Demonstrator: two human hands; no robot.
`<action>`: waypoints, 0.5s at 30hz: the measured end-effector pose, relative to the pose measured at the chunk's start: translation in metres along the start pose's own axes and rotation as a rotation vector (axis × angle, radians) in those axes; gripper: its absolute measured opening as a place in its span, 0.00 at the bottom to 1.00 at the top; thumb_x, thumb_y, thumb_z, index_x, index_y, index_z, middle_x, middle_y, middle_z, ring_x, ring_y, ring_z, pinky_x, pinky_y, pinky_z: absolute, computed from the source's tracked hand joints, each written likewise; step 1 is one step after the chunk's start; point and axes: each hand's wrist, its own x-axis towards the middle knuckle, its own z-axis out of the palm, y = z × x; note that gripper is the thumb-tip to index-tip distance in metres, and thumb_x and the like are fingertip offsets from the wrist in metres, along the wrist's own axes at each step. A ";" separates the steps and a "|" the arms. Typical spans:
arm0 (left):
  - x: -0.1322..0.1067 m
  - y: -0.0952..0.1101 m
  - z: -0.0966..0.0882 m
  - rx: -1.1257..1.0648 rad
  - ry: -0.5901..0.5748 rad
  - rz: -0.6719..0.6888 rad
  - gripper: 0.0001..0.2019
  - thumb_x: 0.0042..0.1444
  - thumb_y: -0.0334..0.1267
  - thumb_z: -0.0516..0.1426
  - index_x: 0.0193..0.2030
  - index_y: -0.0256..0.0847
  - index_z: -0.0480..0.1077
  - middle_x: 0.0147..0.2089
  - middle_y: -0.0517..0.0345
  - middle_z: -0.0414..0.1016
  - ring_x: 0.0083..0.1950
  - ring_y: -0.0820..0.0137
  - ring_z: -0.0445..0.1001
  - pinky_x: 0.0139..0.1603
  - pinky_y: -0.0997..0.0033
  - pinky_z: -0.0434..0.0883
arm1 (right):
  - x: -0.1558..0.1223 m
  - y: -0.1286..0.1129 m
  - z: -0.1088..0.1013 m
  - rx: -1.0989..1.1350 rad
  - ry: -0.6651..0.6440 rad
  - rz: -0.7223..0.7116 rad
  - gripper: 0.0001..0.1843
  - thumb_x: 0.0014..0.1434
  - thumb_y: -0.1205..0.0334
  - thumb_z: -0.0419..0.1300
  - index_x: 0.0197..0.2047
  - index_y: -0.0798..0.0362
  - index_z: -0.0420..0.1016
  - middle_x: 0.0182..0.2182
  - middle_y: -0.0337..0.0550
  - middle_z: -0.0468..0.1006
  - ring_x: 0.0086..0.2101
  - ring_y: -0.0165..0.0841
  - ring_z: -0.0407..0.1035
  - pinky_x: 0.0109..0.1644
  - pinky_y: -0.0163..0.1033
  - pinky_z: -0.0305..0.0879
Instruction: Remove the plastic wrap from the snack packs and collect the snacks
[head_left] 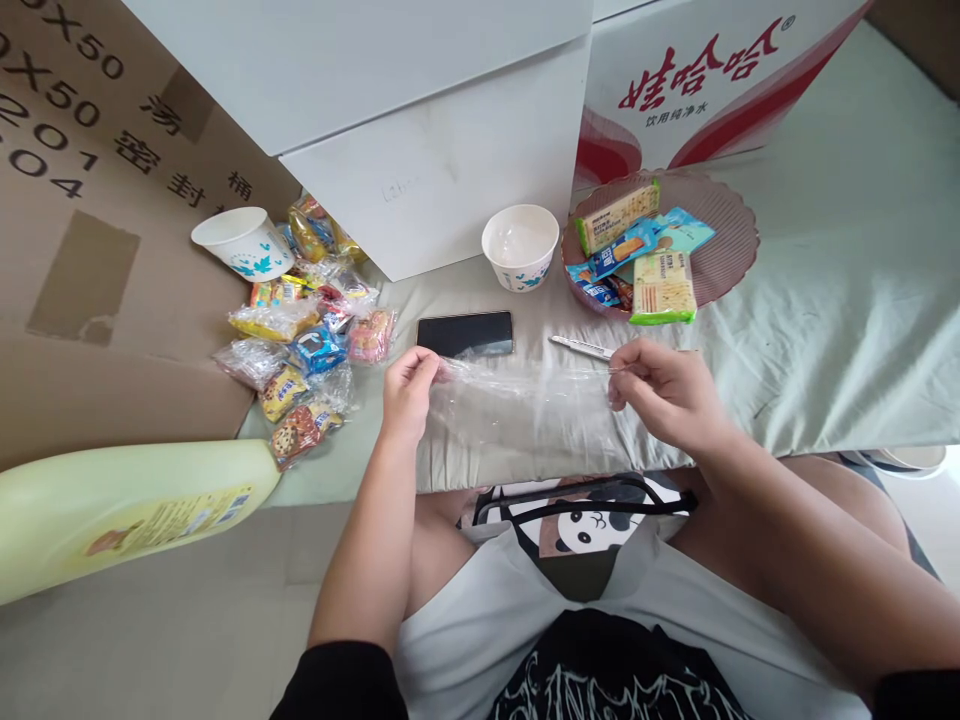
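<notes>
Stretched between my two hands at the front of the cloth-covered surface is a clear plastic bag (pixel 525 410). My left hand (pixel 411 392) pinches its upper left corner, and my right hand (pixel 664 393) pinches the upper right one. Just beyond the bag lies a dark phone (pixel 465 334), screen up. A white pen-like stick (pixel 581 347) rests close to my right fingertips, its far end hidden behind that hand. Upright behind the phone stands a white paper cup (pixel 520 250) with blue leaf prints.
A pink ribbed plate (pixel 727 235) at right holds several packaged snacks. Wrapped snacks (pixel 319 345) are piled at left, with a second paper cup (pixel 244 245) tilted on them. Cardboard boxes (pixel 450 150) line the back. A pale yellow bottle (pixel 135 510) is at front left.
</notes>
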 end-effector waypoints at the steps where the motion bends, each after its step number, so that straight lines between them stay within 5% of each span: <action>1: 0.000 0.000 0.002 -0.008 0.003 -0.009 0.12 0.51 0.45 0.63 0.25 0.40 0.69 0.21 0.63 0.69 0.23 0.75 0.66 0.25 0.76 0.63 | -0.001 0.000 0.000 0.096 -0.007 0.030 0.03 0.57 0.64 0.58 0.31 0.49 0.69 0.18 0.35 0.74 0.20 0.30 0.69 0.27 0.36 0.64; 6: 0.001 0.000 0.010 -0.124 -0.030 -0.102 0.14 0.50 0.47 0.65 0.26 0.42 0.68 0.14 0.69 0.59 0.14 0.79 0.53 0.15 0.76 0.46 | 0.000 0.007 -0.001 0.395 0.066 0.044 0.06 0.63 0.57 0.59 0.35 0.48 0.70 0.23 0.35 0.73 0.24 0.31 0.70 0.31 0.36 0.68; 9: 0.001 0.002 0.013 -0.299 0.001 -0.218 0.14 0.52 0.48 0.64 0.29 0.43 0.66 0.12 0.71 0.57 0.11 0.78 0.52 0.14 0.76 0.50 | 0.000 0.006 0.001 0.322 -0.037 -0.074 0.09 0.62 0.52 0.62 0.42 0.46 0.71 0.47 0.45 0.79 0.50 0.40 0.75 0.55 0.49 0.71; 11: 0.001 0.004 0.014 -0.389 0.012 -0.302 0.12 0.54 0.46 0.63 0.30 0.44 0.65 0.13 0.72 0.58 0.12 0.77 0.55 0.18 0.75 0.60 | -0.003 0.002 0.006 0.197 -0.202 -0.162 0.10 0.60 0.52 0.65 0.39 0.48 0.71 0.62 0.48 0.72 0.67 0.47 0.59 0.70 0.57 0.56; 13: 0.001 0.007 0.015 -0.444 -0.013 -0.394 0.11 0.57 0.44 0.61 0.31 0.44 0.65 0.13 0.72 0.57 0.12 0.77 0.57 0.22 0.74 0.66 | -0.006 -0.001 0.013 0.191 -0.363 -0.165 0.10 0.63 0.54 0.63 0.34 0.49 0.69 0.60 0.49 0.75 0.69 0.47 0.55 0.71 0.60 0.54; 15: 0.001 0.010 0.017 -0.474 -0.055 -0.466 0.11 0.60 0.43 0.60 0.31 0.43 0.64 0.12 0.73 0.55 0.11 0.78 0.54 0.20 0.75 0.64 | -0.008 -0.002 0.017 0.356 -0.457 -0.070 0.12 0.68 0.54 0.58 0.33 0.49 0.67 0.49 0.47 0.82 0.59 0.43 0.71 0.62 0.57 0.67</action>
